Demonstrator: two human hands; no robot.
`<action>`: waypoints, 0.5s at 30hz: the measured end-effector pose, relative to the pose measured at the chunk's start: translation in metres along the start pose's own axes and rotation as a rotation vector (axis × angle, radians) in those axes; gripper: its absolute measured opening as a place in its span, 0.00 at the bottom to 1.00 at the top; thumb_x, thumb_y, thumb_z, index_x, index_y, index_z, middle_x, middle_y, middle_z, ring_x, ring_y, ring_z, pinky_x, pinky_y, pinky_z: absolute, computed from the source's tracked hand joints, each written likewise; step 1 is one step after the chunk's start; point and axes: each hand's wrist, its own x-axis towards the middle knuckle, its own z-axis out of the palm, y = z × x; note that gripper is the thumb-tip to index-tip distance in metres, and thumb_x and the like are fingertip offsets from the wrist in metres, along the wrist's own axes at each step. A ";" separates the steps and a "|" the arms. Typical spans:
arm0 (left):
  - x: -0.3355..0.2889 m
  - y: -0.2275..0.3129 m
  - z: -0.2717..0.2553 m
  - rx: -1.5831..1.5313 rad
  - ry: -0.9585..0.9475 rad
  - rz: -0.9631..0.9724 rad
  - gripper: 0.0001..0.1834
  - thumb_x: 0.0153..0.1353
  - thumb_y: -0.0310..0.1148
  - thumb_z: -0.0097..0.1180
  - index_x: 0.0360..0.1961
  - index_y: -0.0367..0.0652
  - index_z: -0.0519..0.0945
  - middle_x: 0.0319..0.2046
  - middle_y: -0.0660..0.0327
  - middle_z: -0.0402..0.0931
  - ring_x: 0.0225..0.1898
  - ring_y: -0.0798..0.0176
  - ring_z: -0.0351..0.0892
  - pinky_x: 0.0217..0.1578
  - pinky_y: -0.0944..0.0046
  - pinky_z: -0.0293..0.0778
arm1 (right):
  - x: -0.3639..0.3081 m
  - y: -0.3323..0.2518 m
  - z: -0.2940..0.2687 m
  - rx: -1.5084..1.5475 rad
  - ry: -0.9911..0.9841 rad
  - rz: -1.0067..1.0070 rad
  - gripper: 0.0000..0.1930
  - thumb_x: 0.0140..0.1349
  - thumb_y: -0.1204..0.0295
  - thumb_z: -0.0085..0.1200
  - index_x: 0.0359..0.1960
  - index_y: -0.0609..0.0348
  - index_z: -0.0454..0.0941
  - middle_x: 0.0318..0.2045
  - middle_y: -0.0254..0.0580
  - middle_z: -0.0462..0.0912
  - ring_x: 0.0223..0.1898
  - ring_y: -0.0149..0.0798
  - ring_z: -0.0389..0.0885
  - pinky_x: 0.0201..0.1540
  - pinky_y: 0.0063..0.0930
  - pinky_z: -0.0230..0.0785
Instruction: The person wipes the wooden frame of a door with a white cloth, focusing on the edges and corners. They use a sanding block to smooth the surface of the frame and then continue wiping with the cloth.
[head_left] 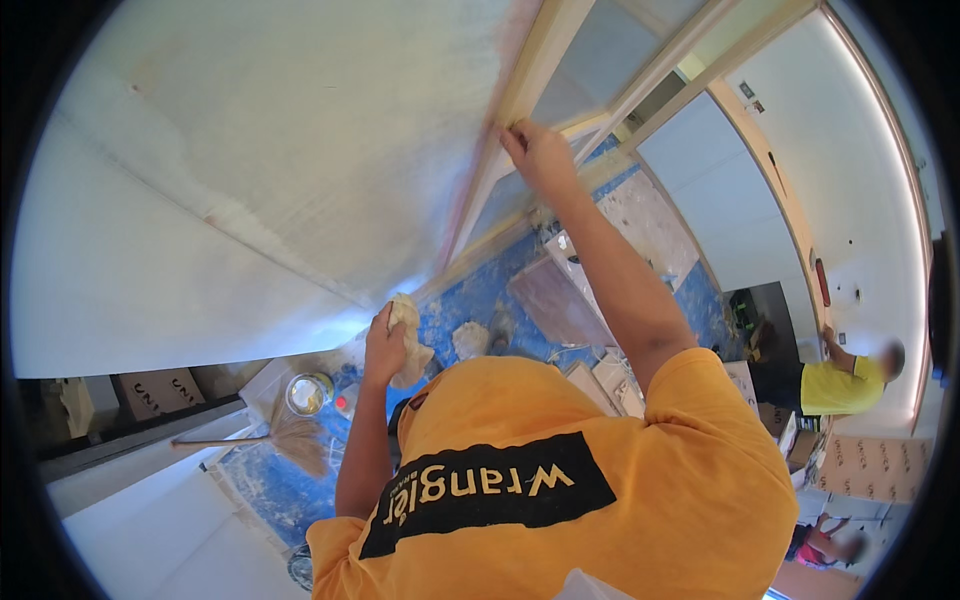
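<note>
My right hand (pixel 545 160) is raised to a pale wooden trim (pixel 540 70) along the edge of a large whitish panel (pixel 280 130). Its fingers are pinched together against the wood, and whatever lies between them is too small to make out. Lower down, my left hand (pixel 382 350) grips a crumpled off-white cloth (pixel 408 345), which hangs beside the panel's lower edge. Behind the trim are panes or panels (pixel 600 55) set in wooden framing.
Dusty blue sheeting (pixel 285 490) covers the floor. At lower left are a broom (pixel 297 440), an open tin (pixel 308 394) and a red-capped bottle (pixel 346 402). Boards (pixel 565 300) lie to the right. A person in yellow (pixel 840 387) and another person (pixel 822 545) are farther right, near cardboard boxes (pixel 870 467).
</note>
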 end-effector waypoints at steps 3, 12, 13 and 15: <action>-0.003 -0.005 -0.001 -0.039 0.025 0.011 0.31 0.68 0.33 0.53 0.71 0.33 0.69 0.67 0.38 0.71 0.68 0.40 0.72 0.69 0.52 0.66 | -0.010 0.005 0.011 0.007 0.002 -0.072 0.18 0.70 0.56 0.60 0.33 0.62 0.84 0.25 0.56 0.84 0.29 0.61 0.84 0.34 0.50 0.75; -0.030 -0.024 -0.010 0.052 0.050 -0.087 0.32 0.68 0.32 0.53 0.72 0.35 0.69 0.67 0.43 0.73 0.68 0.47 0.73 0.69 0.56 0.66 | 0.040 -0.052 -0.062 0.050 0.263 -0.160 0.16 0.72 0.62 0.58 0.28 0.61 0.79 0.24 0.58 0.81 0.28 0.61 0.82 0.31 0.51 0.72; -0.032 -0.026 -0.009 0.037 0.049 -0.096 0.32 0.68 0.32 0.53 0.72 0.35 0.69 0.67 0.43 0.73 0.68 0.47 0.73 0.69 0.56 0.65 | 0.037 -0.049 -0.061 0.043 0.256 -0.163 0.16 0.72 0.62 0.59 0.28 0.61 0.80 0.24 0.58 0.81 0.28 0.61 0.82 0.31 0.50 0.73; -0.037 -0.026 -0.007 0.021 0.055 -0.102 0.32 0.68 0.32 0.53 0.72 0.35 0.69 0.67 0.42 0.73 0.68 0.47 0.73 0.69 0.56 0.65 | 0.023 -0.035 -0.044 0.060 0.231 -0.189 0.16 0.71 0.62 0.59 0.30 0.61 0.80 0.24 0.58 0.81 0.28 0.61 0.82 0.31 0.49 0.73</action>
